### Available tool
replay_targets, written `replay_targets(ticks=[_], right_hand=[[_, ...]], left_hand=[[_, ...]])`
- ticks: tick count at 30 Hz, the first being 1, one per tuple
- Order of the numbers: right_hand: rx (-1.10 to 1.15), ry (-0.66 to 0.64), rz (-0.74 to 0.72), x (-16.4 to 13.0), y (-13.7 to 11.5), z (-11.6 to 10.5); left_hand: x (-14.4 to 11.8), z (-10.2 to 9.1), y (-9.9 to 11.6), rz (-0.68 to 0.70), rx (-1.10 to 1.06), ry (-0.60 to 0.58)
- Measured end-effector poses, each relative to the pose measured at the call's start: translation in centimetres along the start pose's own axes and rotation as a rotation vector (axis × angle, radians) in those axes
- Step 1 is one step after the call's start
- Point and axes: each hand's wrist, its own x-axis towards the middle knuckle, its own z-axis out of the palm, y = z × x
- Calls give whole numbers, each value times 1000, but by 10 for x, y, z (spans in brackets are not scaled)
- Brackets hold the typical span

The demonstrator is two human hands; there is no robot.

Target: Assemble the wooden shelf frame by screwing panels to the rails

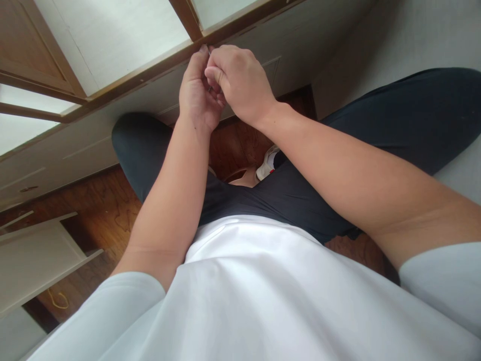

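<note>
Both my hands meet at the front edge of a brown wooden frame [150, 71], just below where a crossbar [189, 22] joins it. My left hand [199, 93] has its palm turned partly up, fingers curled and thumb tip up against the edge. Pressed close on its right, my right hand [240, 80] is closed, with the thumb folded over the bent fingers. A tiny thin sliver shows between the fingertips, too small to name. Whatever else the fingers hold is hidden behind the knuckles.
Pale panels [112, 37] fill the frame, and a wooden panel [32, 47] lies at upper left. Below the frame stands a light cabinet front [93, 145]. At lower left, an opened drawer [45, 255] sits over the wooden floor [112, 200], near a yellow loop [58, 299].
</note>
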Motion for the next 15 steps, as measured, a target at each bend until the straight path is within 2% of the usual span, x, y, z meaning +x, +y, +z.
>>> replay_targets(ticks=[8,15], right_hand=[[223,74,-34,4,6,7],[225,70,-55,5,6,7]], left_hand=[[-2,2,3,-9,-16,22],[-3,-2,0,2,12,-3]])
